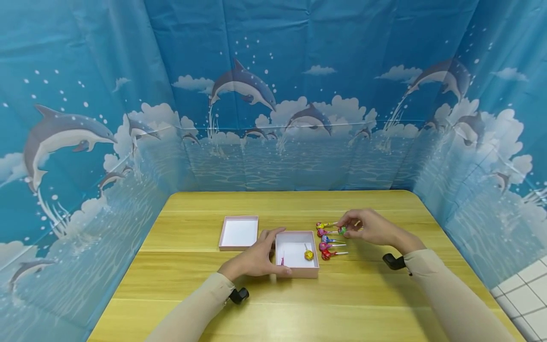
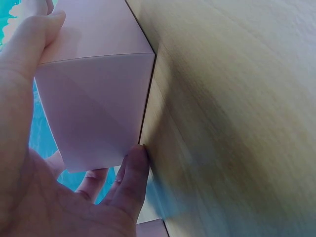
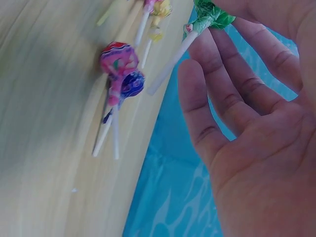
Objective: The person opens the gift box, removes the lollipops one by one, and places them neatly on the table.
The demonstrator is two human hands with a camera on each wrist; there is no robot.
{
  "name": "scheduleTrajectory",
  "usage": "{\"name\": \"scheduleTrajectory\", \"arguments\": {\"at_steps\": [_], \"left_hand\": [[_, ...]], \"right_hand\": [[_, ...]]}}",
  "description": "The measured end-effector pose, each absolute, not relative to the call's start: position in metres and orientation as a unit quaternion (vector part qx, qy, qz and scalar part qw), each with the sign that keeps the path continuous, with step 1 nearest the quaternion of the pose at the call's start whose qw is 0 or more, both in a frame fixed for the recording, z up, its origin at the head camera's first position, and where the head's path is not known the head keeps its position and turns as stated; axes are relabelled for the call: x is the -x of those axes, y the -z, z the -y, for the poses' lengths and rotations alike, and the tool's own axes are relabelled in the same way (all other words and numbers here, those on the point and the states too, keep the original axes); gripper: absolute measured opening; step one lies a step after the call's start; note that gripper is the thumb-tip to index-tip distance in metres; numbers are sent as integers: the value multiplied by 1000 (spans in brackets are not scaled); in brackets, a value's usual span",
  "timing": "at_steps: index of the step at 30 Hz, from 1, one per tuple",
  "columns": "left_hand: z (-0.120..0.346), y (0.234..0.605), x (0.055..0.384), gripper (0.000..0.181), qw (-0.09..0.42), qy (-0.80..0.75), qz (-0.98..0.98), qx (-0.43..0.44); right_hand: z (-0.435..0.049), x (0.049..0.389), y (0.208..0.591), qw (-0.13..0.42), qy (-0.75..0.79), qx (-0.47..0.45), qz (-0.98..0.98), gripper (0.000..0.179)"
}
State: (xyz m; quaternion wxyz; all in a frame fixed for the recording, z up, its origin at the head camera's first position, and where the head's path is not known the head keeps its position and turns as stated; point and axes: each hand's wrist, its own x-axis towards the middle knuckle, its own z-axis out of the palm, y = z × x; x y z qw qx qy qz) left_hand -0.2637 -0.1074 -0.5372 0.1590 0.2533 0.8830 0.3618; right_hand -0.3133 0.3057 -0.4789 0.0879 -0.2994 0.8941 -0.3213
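Note:
My left hand [image 1: 258, 258] grips the pink box [image 1: 304, 272] from its left side, thumb at the near wall and fingers toward the far corner. Inside the box lie a yellow lollipop [image 1: 309, 255] and, partly hidden by the near wall, a pink-wrapped one [image 1: 282, 260]. Over to the right, my right hand [image 1: 371, 229] pinches a green lollipop [image 3: 210, 19] between thumb and fingers, its white stick angled down. Beside that hand, several lollipops rest on the table in a column, among them a red one [image 1: 326, 255] and a blue one [image 1: 325, 239].
A shallow pink lid [image 1: 221, 247] with a white inside lies on the wooden table [image 1: 273, 308], behind and left of the box. Blue dolphin curtains [image 1: 273, 161] stand around the table's back and sides. White floor tiles [image 1: 532, 294] show at the lower right.

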Motion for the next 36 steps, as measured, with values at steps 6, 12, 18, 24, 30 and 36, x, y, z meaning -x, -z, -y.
{"name": "scheduleTrajectory", "arguments": {"at_steps": [6, 12, 18, 24, 30, 36], "left_hand": [[108, 537, 264, 127, 159, -359, -884, -255], [108, 537, 264, 126, 158, -361, -883, -254], [108, 537, 264, 127, 156, -358, -885, -254], [108, 536, 263, 127, 155, -360, -884, -253], [108, 538, 264, 127, 153, -359, -885, -254], [108, 538, 264, 127, 153, -360, -885, -254]], "right_hand": [[-312, 313, 485, 94, 326, 288, -896, 25], [-318, 312, 493, 93, 329, 285, -896, 25], [-322, 312, 502, 102, 337, 281, -893, 25], [-327, 313, 508, 95, 332, 282, -895, 23], [-329, 313, 512, 101, 332, 275, -897, 24], [-329, 311, 515, 103, 325, 270, -900, 25]]}}
